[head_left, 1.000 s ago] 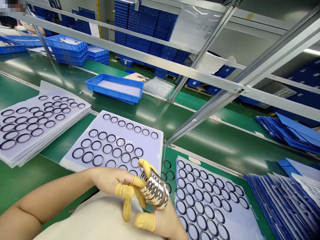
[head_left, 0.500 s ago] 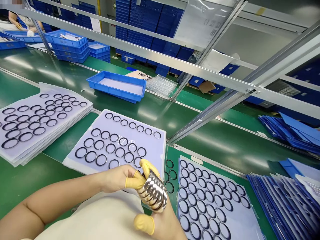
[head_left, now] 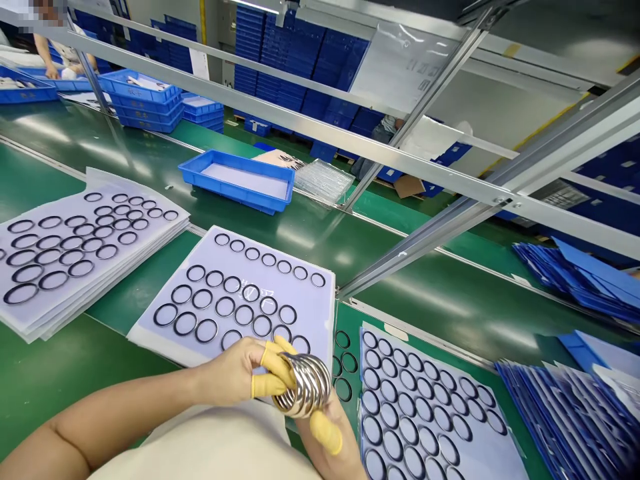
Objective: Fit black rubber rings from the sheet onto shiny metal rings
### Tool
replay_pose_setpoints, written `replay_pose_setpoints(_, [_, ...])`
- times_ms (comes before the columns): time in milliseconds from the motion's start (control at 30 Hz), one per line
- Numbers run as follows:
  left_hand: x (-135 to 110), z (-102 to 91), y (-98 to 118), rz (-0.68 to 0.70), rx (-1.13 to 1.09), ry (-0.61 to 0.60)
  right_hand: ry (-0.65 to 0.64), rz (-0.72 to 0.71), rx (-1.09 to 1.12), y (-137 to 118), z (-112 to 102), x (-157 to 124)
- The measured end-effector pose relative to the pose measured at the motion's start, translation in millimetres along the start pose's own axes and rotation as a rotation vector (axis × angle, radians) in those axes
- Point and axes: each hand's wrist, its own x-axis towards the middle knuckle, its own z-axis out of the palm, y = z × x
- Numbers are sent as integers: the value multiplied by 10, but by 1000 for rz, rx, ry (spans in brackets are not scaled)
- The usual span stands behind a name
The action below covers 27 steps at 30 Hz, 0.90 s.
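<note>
- Two bare hands are seen low in the view, and a bunch of shiny metal rings [head_left: 303,385] is held between them.
- The left hand [head_left: 227,370] is pressed against the left side of the bunch, and the tips of its fingers are covered by yellow finger covers [head_left: 273,368].
- The right hand [head_left: 333,443] is kept under the bunch, and one yellow-covered finger [head_left: 326,432] is stuck out below it.
- The grip is closed: the rings are pinched from both sides and pressed close together, with their round sides tilted.
- A cream cloth [head_left: 200,447] is seen just below the grip.
- Just past the grip, a pale purple sheet [head_left: 320,313] is laid on a green belt [head_left: 100,373], and rows of black rings [head_left: 225,307] are set on it.
- Just to the right of the grip, a few loose black rings [head_left: 343,339] are lying on the belt.
- Further right, a second sheet [head_left: 480,440] covered with black rings is laid flat.
- To the left of the grip, a pile of ringed sheets [head_left: 50,313] is placed on the belt.
- Far to the right, a pile of blue-edged sheets [head_left: 550,413] is seen.
- Well past the grip, a blue tray [head_left: 235,160] is set beside a clear plastic pack [head_left: 324,181].
- Far off to the left, a co-worker's hand [head_left: 53,70] is seen near blue crates [head_left: 145,100].
</note>
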Motion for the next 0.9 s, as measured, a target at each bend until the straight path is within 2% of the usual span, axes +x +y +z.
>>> replay_pose_setpoints(100, [-27,-33,-82,13,238,96,131,31,111,63,11,93])
replay_pose_setpoints(233, [-4,-94,-254,-91,514,113,283,8,-72,72,17,235])
replay_pose_setpoints(367, [51,-179,-403,-139,603,150,366,-5,-173,155,-33,360])
replay_pose_setpoints(500, [58,-277,-475,-125,604,122,402,26,-191,312,-148,436])
replay_pose_setpoints(633, [74,-385,-553,-148,462,204,513,16,-263,435,-432,508])
replay_pose_setpoints(800, [161,-588,-630,-282,326,411,794,-101,-580,524,-1041,673])
replay_pose_setpoints(900, [218,-725,-624,-279,262,482,826,-157,-736,630,-1312,766])
